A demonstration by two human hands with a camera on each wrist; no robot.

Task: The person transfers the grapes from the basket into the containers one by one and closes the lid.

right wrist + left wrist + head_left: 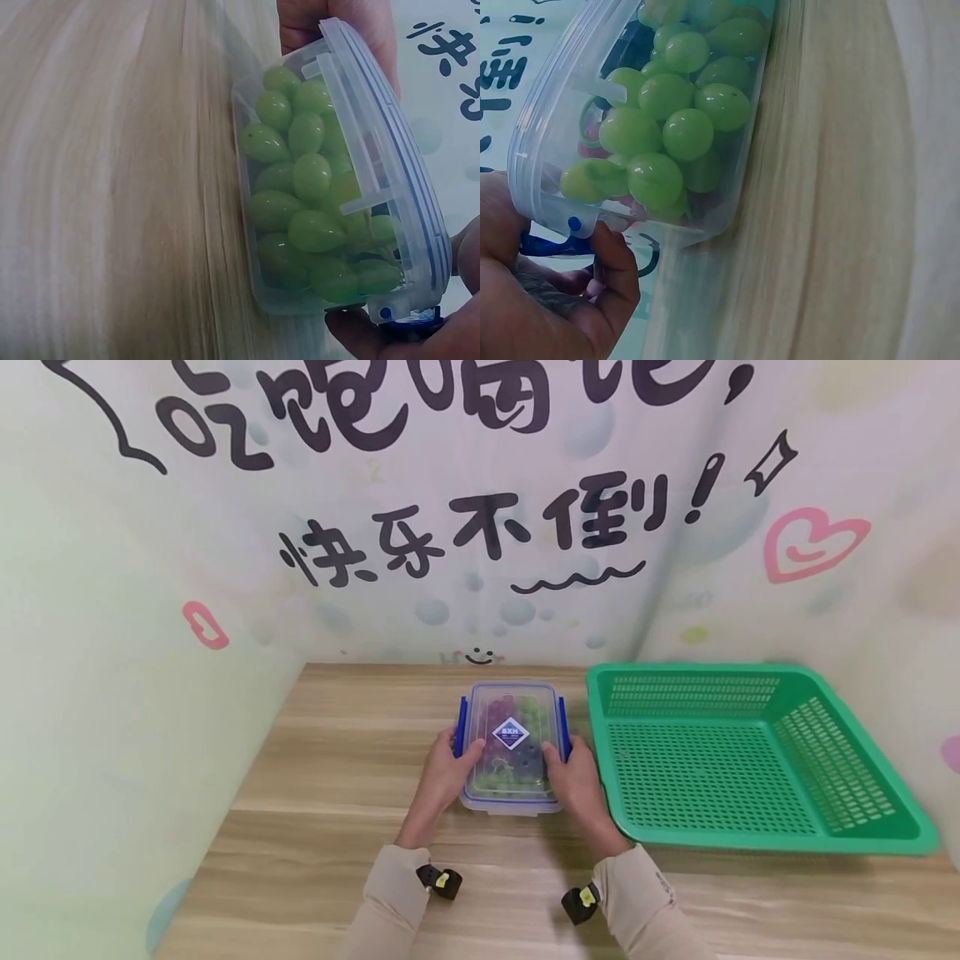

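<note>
A clear plastic food container (517, 777) with a see-through lid and a blue diamond label rests on the table. Green grapes (667, 97) press against its near wall, and red and dark ones show through the lid. My left hand (444, 772) grips the container's left side, thumb on the lid edge, fingers at the blue side clip (559, 244). On the opposite side my right hand (576, 777) holds it the same way, fingers around the other blue clip (412, 321). Whether the clips are fully fastened I cannot tell.
A green plastic basket (693, 839) with perforated walls stands just right of the container, close to my right hand and forearm. The wood-grain table (330, 760) meets a printed backdrop (390, 618) behind the container, and another pale wall rises along the left.
</note>
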